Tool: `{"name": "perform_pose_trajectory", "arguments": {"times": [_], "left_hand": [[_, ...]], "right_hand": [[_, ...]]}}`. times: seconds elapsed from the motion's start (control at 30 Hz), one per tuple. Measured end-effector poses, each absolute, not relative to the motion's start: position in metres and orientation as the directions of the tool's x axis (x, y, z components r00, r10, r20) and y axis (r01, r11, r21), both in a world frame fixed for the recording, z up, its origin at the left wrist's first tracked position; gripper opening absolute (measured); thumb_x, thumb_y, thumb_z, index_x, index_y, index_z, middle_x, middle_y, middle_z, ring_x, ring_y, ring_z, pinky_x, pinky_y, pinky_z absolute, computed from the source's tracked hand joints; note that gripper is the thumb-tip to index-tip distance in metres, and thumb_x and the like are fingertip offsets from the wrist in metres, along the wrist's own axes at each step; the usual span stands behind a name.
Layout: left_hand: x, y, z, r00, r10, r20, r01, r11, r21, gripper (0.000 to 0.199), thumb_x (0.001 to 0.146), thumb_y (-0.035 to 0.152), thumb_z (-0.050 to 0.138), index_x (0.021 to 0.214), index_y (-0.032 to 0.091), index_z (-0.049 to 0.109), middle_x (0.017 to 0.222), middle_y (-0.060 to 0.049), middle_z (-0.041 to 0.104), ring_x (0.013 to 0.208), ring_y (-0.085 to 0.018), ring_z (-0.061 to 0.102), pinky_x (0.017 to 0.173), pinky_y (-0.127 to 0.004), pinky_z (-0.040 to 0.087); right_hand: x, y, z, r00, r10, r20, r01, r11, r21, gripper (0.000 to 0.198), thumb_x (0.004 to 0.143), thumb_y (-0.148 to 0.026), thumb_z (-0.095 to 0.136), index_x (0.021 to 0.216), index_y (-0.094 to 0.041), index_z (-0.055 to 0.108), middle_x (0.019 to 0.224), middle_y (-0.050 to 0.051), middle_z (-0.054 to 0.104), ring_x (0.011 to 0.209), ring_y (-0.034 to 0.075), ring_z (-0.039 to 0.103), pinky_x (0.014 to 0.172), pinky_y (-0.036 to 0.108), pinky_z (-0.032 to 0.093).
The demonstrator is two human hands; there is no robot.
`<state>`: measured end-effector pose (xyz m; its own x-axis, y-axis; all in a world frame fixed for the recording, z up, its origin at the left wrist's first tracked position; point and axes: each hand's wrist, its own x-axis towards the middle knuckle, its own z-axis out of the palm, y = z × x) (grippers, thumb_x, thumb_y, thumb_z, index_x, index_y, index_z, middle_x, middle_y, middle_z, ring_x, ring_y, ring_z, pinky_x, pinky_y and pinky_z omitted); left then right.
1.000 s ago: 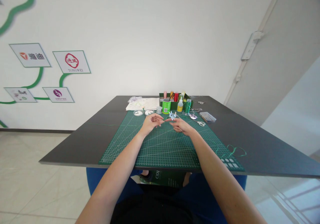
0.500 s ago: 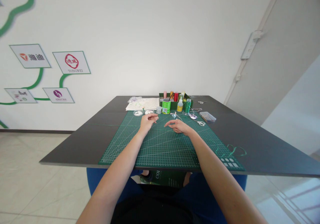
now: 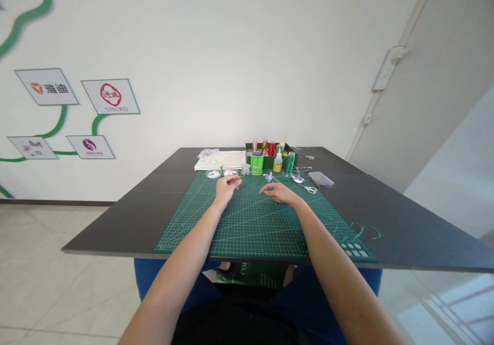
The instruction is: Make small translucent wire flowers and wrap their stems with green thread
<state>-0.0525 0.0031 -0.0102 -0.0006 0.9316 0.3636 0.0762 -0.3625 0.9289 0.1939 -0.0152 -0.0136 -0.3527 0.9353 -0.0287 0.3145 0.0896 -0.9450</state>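
Note:
My left hand (image 3: 227,188) hovers above the green cutting mat (image 3: 247,232), its thumb and forefinger pressed together. Whatever is in that pinch is too small to make out. To the right, my right hand (image 3: 281,193) is closed too, forefinger reaching left and the other fingers curled under. Anything it grips is hidden or too thin to see. A gap separates the two hands. Just beyond them lies a small pale blue and white ornament (image 3: 269,178). White-handled scissors (image 3: 310,189) rest right of my right hand, and two shallow round dishes (image 3: 213,174) sit past my left hand.
At the back stand a green can (image 3: 257,164), a glue bottle (image 3: 278,162), a green thread spool (image 3: 290,163) and a dark green box (image 3: 247,148) of spools. A clear plastic case (image 3: 321,180) lies right; loose green cord (image 3: 366,232) lies near the front right.
My right hand has shifted slightly to the right, and my left hand slightly to the left, so the gap between them is wider. Objects on the table look unmoved.

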Motion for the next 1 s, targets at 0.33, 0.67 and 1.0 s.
{"name": "perform_pose_trajectory", "arguments": {"times": [0.33,0.67,1.0], "left_hand": [[-0.052,0.001,-0.008,0.011,0.942,0.336,0.036,-0.337,0.941,0.021,0.069,0.023,0.077,0.088,0.015,0.078,0.07,-0.002,0.071,0.054,-0.012,0.058,0.054,-0.024,0.045],[-0.054,0.0,-0.003,-0.043,0.935,0.352,-0.027,-0.353,0.935,0.026,0.069,0.028,0.079,0.091,0.015,0.077,0.074,-0.003,0.072,0.057,-0.012,0.059,0.053,-0.024,0.047],[-0.054,-0.001,-0.003,-0.032,0.919,0.392,0.0,-0.393,0.92,0.024,0.07,0.027,0.078,0.09,0.015,0.078,0.073,-0.003,0.072,0.056,-0.012,0.058,0.055,-0.024,0.047]], "right_hand": [[0.206,-0.004,-0.02,-0.08,0.989,0.126,0.37,0.147,-0.917,0.027,0.077,-0.024,0.065,0.099,-0.013,0.075,0.039,-0.007,0.044,0.036,0.009,0.036,0.041,0.021,0.026],[0.215,0.002,-0.023,0.091,0.972,0.215,0.574,0.125,-0.809,0.035,0.077,-0.017,0.065,0.109,-0.016,0.078,0.044,-0.003,0.054,0.045,0.014,0.048,0.054,0.026,0.039],[0.231,-0.001,-0.018,0.575,0.688,0.442,0.599,0.014,-0.801,0.029,0.086,-0.038,0.057,0.083,-0.015,0.074,0.079,0.014,0.07,0.074,0.025,0.061,0.072,0.035,0.045]]}}
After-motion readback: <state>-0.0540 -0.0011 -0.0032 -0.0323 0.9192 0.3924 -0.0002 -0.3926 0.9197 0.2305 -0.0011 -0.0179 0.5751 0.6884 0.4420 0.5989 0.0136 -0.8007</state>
